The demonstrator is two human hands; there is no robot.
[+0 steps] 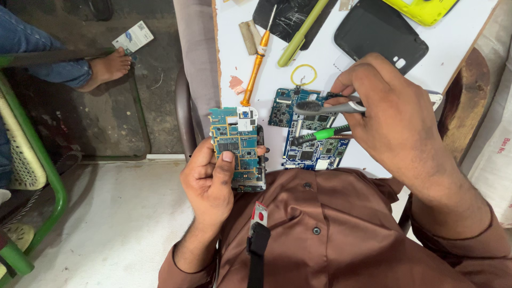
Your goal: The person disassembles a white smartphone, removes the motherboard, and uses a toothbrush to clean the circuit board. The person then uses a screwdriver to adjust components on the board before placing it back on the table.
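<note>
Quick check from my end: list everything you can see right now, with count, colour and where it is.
circuit board in phone frame: 1, blue-green, held in the left hand
loose circuit board: 1, blue, on the white table under the right hand
brush: 1, grey handle, in the right hand
green tool: 1, green and black, in the right hand
screwdriver: 1, orange, on the table above the held board
green stick: 1, yellow-green, across a cracked dark panel
back cover: 1, black, table top right
rubber band: 1, yellow, by the loose board
yellow casing: 1, top edge
table: 1, white
bare foot: 1, another person's, floor upper left
left hand: 1
right hand: 1
</note>
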